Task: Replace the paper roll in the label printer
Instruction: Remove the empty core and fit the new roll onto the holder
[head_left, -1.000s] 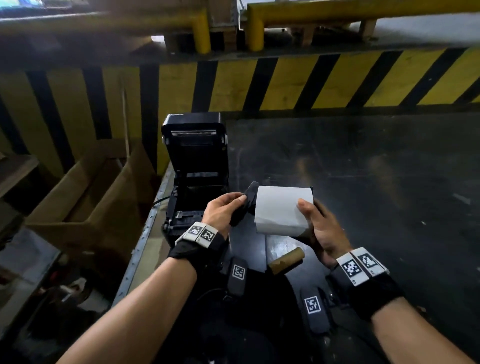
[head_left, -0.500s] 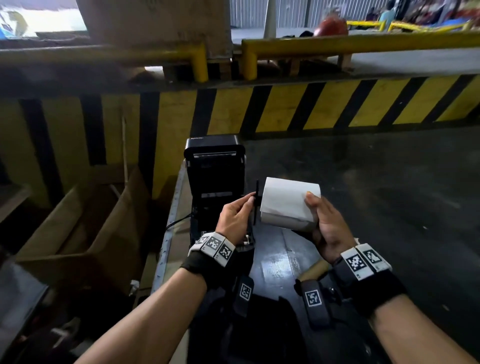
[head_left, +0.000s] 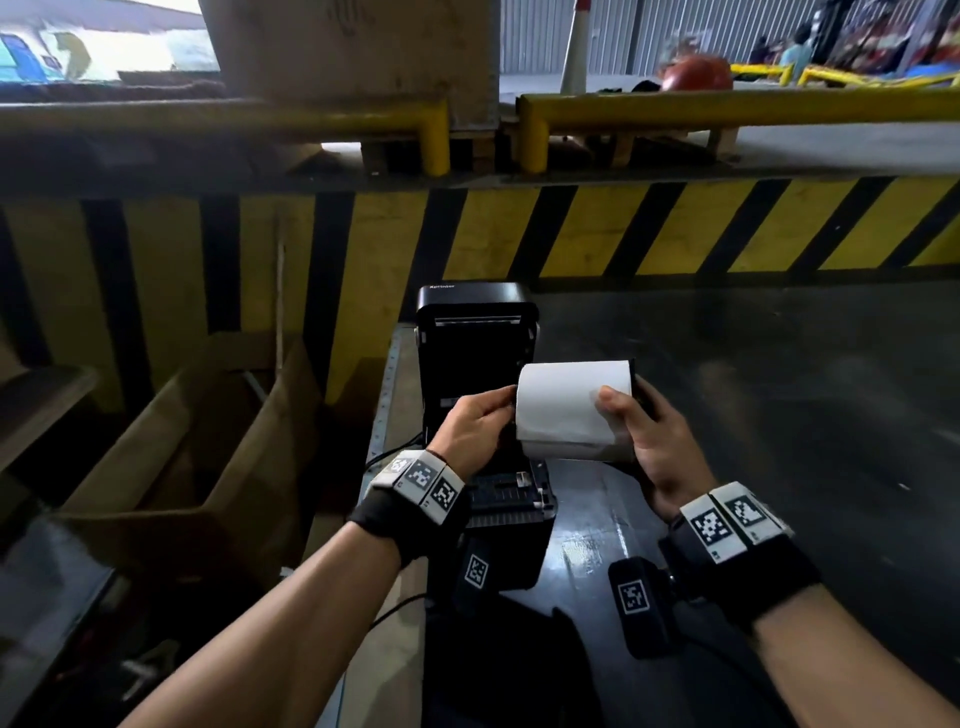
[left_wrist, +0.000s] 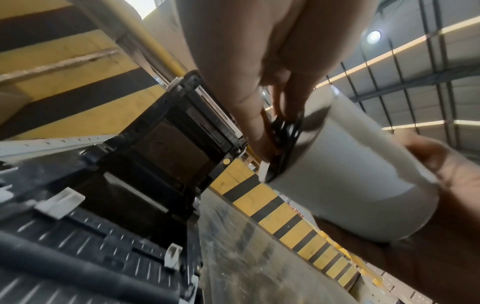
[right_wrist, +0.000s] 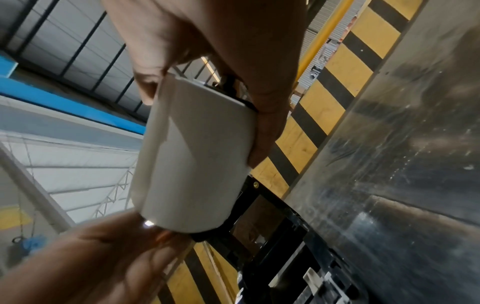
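A white paper roll (head_left: 571, 408) is held in the air just in front of the black label printer (head_left: 480, 364), whose lid stands open. My right hand (head_left: 649, 436) grips the roll's right end, thumb on top. My left hand (head_left: 475, 428) pinches a black end cap (left_wrist: 285, 133) against the roll's left end. A second black cap (head_left: 632, 376) shows at the right end. In the right wrist view the roll (right_wrist: 194, 156) fills the centre, with the printer's open bay (right_wrist: 272, 226) below it. The left wrist view shows the roll (left_wrist: 350, 181) beside the printer's paper bay (left_wrist: 155, 154).
The printer stands at the left edge of a dark worn table (head_left: 753, 415). An open cardboard box (head_left: 171, 452) sits below on the left. A yellow-and-black striped barrier (head_left: 623, 228) runs behind, with yellow rails (head_left: 727, 104) above.
The roll has moved left and up towards the open printer. My left hand has brought the black cap onto the roll's left end. The camera has tilted upwards.
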